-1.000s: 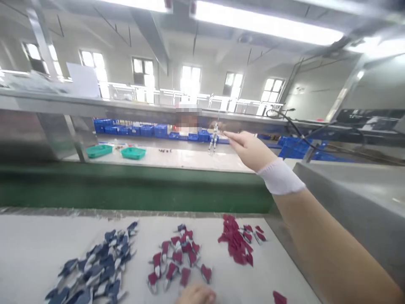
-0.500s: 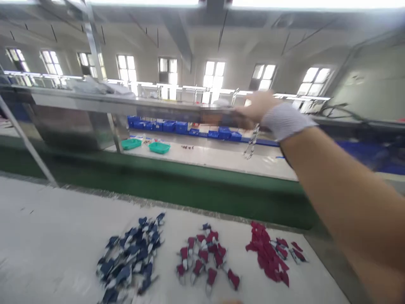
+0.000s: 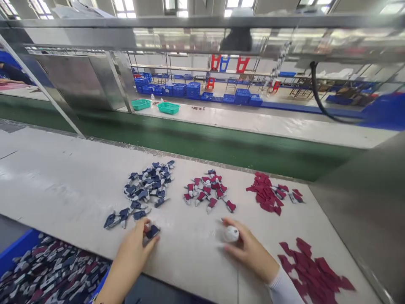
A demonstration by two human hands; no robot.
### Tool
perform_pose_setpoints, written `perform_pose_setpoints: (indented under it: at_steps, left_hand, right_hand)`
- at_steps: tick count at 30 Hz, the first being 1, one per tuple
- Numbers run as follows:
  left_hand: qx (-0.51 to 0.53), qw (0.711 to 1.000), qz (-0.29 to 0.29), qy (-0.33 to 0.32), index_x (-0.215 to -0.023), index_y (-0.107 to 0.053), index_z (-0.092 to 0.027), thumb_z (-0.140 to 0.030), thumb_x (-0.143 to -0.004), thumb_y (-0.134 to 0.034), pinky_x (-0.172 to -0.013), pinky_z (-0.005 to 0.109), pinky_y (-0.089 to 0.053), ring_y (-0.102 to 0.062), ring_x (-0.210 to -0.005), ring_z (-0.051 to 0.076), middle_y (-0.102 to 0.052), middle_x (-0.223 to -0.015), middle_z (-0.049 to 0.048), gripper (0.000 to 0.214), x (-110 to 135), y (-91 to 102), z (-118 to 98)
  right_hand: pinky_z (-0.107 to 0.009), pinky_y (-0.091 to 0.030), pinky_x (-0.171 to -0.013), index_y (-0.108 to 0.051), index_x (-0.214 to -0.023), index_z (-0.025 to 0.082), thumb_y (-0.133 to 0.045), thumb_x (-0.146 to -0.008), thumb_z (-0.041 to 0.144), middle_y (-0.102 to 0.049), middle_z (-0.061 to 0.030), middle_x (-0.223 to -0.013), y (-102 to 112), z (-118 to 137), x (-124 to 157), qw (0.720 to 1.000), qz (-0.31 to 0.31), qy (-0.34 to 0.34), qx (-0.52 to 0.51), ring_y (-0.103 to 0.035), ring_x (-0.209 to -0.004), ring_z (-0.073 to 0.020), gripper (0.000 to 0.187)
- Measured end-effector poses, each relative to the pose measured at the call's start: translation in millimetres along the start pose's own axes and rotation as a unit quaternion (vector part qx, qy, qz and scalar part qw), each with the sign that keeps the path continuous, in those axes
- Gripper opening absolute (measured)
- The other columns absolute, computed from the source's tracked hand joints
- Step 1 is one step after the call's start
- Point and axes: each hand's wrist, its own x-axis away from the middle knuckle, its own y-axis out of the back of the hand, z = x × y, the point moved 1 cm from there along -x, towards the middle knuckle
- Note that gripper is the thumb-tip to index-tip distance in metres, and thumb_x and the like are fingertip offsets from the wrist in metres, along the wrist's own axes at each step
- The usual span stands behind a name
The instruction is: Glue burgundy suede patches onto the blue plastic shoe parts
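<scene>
My left hand (image 3: 141, 240) pinches a small navy-and-white piece (image 3: 152, 231) just above the white table (image 3: 190, 257). My right hand (image 3: 248, 247) is wrapped round a small white bottle (image 3: 231, 234); its rounded end with a dark spot faces me, and the rest is blurred or hidden by the fingers. Close to my left hand lies a pile of navy-and-white pieces (image 3: 148, 185). Beyond the hands is a pile of maroon-and-white pieces (image 3: 207, 190). Flat maroon pieces (image 3: 308, 268) lie to the right of my right hand.
More flat maroon pieces (image 3: 264, 192) lie further back, beside a few assembled ones (image 3: 280, 192). A blue bin (image 3: 23, 245) full of mixed pieces stands at lower left. A metal panel (image 3: 357, 202) borders the right; a metal shelf (image 3: 190, 23) crosses overhead. Green trays (image 3: 168, 108) sit beyond.
My view has tipped down. My right hand has come down from the overhead shelf to the table and now holds the white bottle. My left hand has come into view with a navy-and-white piece.
</scene>
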Motion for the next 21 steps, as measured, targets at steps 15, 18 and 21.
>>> perform_pose_setpoints:
  at_steps: [15, 18, 21]
  left_hand:
    - [0.318, 0.921, 0.225, -0.018, -0.097, -0.066, -0.018, -0.051, -0.073, -0.079, -0.088, 0.038, -0.059, -0.069, -0.096, 0.025, -0.071, -0.097, 0.0086, 0.043, -19.7, -46.7, -108.6]
    - [0.383, 0.876, 0.293, -0.026, -0.115, -0.062, -0.021, -0.059, -0.082, -0.067, -0.083, 0.04, -0.062, -0.071, -0.093, 0.023, -0.069, -0.109, 0.0089, 0.051, -35.1, -69.3, -148.9]
    - [0.439, 0.817, 0.374, -0.006, -0.131, -0.054, -0.029, -0.051, -0.092, -0.059, -0.069, 0.034, -0.065, -0.073, -0.086, 0.019, -0.063, -0.119, 0.0082, 0.045, -38.8, -88.6, -174.0]
  right_hand:
    - [-0.031, -0.044, -0.067, -0.055, -0.111, 0.025, -0.07, -0.084, 0.047, -0.064, -0.002, -0.092, 60.9, 13.0, 49.3, 0.957, -0.144, -0.053, -0.247, -0.058, -0.077, -0.0189, 0.038]
    - [-0.028, -0.042, -0.058, -0.058, -0.103, 0.026, -0.081, -0.071, 0.049, -0.06, 0.0007, -0.079, 75.2, 19.1, 36.4, 0.942, -0.159, -0.029, -0.294, -0.055, -0.068, -0.0177, 0.046]
    - [-0.028, -0.037, -0.051, -0.055, -0.097, 0.026, -0.081, -0.067, 0.057, -0.052, 0.0042, -0.068, 82.5, 26.2, 21.7, 0.929, -0.164, 0.006, -0.33, -0.047, -0.057, -0.015, 0.05]
